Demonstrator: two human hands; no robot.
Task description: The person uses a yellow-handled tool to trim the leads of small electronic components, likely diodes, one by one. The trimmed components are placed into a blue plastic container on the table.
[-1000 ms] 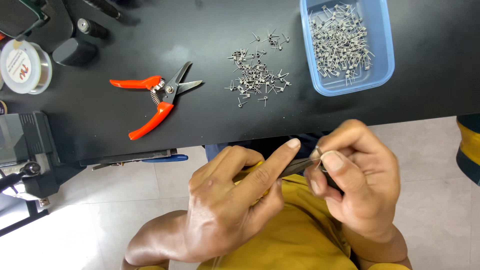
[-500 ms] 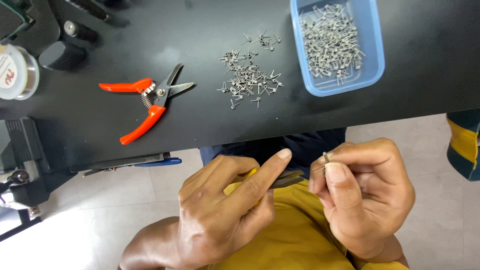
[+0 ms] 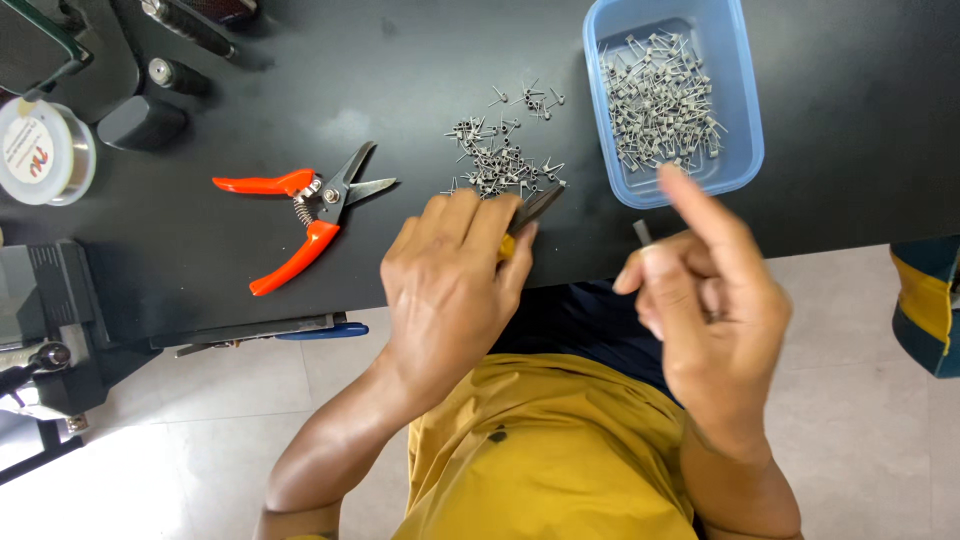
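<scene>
A: Where's the tool?
B: The left hand grips a dark-tipped tool, its long axis slanting up-right toward the loose coil pile.
A: The right hand?
B: It pinches a tiny upright coil, index finger raised, below the blue tray. Orange-handled snips lie left.

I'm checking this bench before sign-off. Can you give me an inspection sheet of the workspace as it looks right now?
Surface: black tabletop, person seated at its edge.
Job's things: loose pile of small metal coils; blue plastic tray holding many more.
Clutter: orange-handled snips lying open; wire spool; black cylinders.
Grippers: left hand holds a dark-tipped, yellow-handled tool near the pile; right hand pinches one small metal piece, index finger raised.
Cables: nothing seen.
Surroundings: pale tiled floor; black fixture at left.
</scene>
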